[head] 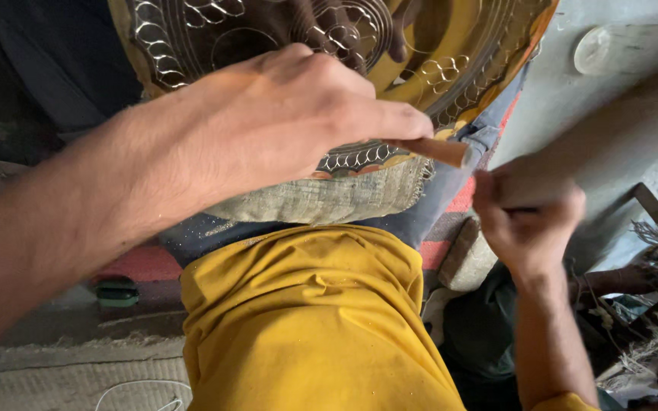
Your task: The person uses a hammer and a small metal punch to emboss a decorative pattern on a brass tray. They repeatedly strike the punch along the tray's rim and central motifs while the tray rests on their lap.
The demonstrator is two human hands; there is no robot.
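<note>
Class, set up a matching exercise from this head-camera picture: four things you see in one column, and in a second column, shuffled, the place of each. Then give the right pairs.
Things
1. Round engraved brass plate
2. Pale wooden handle
3. Coarse grey-brown burlap cloth
4. Small dark green object

Places
A. On the floor at the left, below the left forearm
B. Sticking out from the left hand towards the right hand
C. Top of the picture, propped on the lap
D. Under the plate's lower edge, above the yellow shirt

Pairs: 1-C, 2-B, 3-D, 4-A
</note>
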